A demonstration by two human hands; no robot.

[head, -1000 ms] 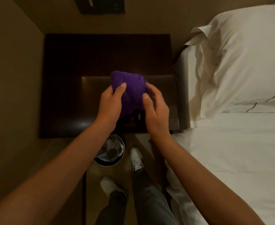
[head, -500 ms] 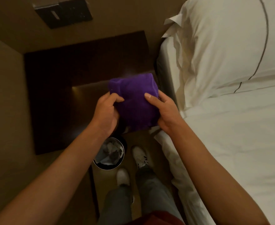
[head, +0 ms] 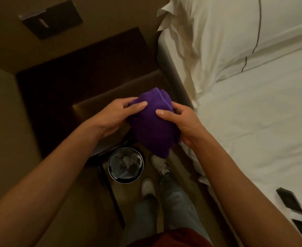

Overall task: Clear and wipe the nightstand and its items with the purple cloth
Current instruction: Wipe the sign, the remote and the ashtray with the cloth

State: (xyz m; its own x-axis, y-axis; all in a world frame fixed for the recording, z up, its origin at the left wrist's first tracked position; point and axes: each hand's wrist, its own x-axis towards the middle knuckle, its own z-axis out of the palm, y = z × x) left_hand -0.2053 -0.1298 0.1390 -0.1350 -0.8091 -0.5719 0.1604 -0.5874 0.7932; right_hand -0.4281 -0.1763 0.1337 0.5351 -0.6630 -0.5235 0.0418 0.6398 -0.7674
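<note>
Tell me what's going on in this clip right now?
A person stands beside a bed, holding a bunched purple cloth in both hands above the front of a dark nightstand. The left hand and right hand each grip a side of it, thumbs on top. The cloth is not touching the nightstand top. A lined waste bin sits on the floor below, and two dark flat items lie on the bed.

No text, label, brand or number can be read anywhere.
</note>
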